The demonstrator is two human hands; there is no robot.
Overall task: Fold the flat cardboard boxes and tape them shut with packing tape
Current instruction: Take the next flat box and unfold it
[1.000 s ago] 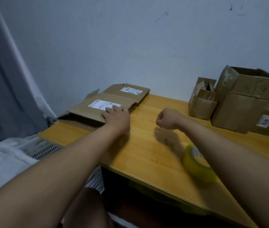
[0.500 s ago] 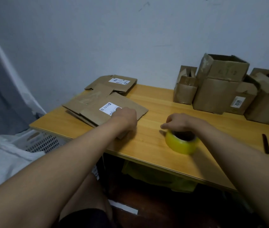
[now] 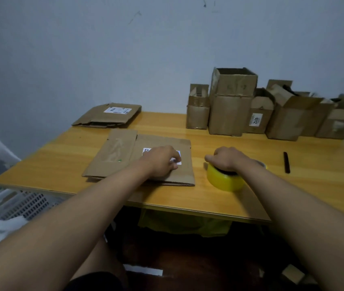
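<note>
Flat cardboard box [image 3: 162, 162] on desk [image 3: 61, 160], near front edge. Left hand [image 3: 161, 161] presses its label, fingers curled. Right hand [image 3: 226, 159] grips yellow tape roll [image 3: 224, 180] just beside. Likely light, stiff, slides easily; lift by free edge, fold along creases.

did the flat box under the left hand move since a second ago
Yes. The flat box slid off the other flattened box toward the table's near edge, under the left hand.
</note>
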